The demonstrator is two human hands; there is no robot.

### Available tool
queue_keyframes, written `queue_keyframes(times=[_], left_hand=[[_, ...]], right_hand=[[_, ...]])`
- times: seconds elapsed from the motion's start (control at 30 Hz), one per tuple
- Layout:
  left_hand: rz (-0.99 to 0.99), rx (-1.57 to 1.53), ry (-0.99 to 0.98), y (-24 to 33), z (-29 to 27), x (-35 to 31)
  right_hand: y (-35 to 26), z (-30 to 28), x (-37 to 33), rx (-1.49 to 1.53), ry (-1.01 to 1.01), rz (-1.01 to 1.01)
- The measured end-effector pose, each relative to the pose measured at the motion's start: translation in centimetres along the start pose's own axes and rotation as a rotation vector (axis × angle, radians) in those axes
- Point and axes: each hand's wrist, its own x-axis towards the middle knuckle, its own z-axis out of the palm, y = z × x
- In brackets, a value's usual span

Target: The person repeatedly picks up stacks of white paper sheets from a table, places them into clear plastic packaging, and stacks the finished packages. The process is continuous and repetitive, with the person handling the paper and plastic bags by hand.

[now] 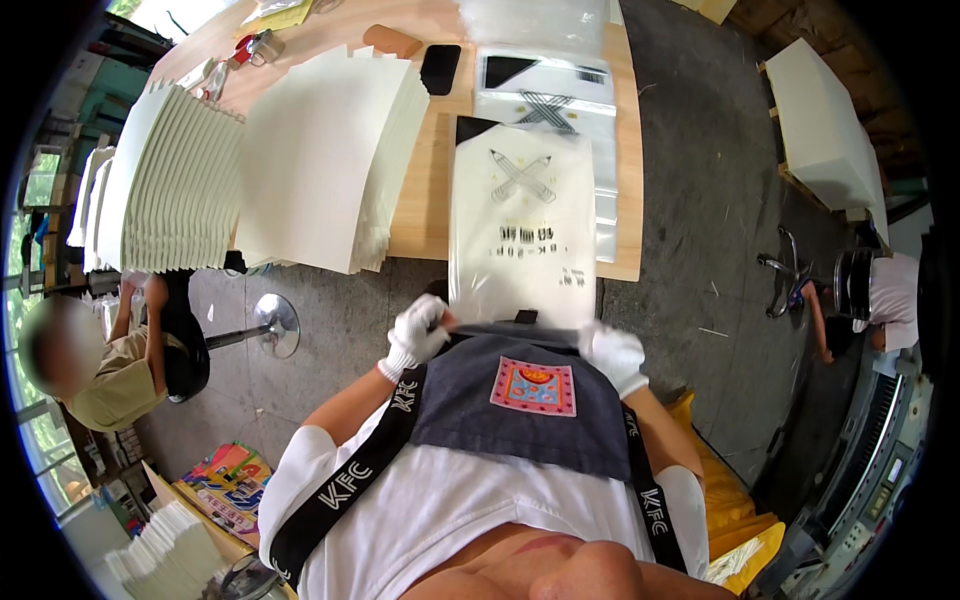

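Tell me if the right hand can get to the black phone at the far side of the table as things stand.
Probably not without letting go: the right hand grips the near edge of the clear bag, and the black phone lies well beyond it; the path over the bag looks free.

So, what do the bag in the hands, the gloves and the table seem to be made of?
The bag looks like thin glossy plastic film: it is see-through over a white sheet and shows glare. The gloves on the left hand and right hand look like white knitted fabric, probably cotton, matte. The table looks like light unpainted wood, possibly plywood.
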Motion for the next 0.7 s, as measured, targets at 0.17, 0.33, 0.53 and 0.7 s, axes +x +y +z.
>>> queue_keyframes(times=[0.17, 0.33, 0.53, 0.7], left_hand=[[-0.060, -0.217, -0.191, 0.1, 0.0, 1.3], [-0.102, 0.120, 0.051, -2.9, 1.2, 1.9], [-0.589, -0.497, 0.057, -11.2, 2.5, -3.5], [-0.563, -0.297, -0.125, -5.9, 3.2, 4.8]], right_hand=[[0.0, 2.0, 0.5, 0.321, 0.196, -0.186], [1.5, -0.2, 3.0, 0.156, -0.012, 0.032], [5.2, 7.5, 2.2, 0.633, 0.070, 0.127], [3.5, 9.3, 8.3, 1.589, -0.079, 0.499]])
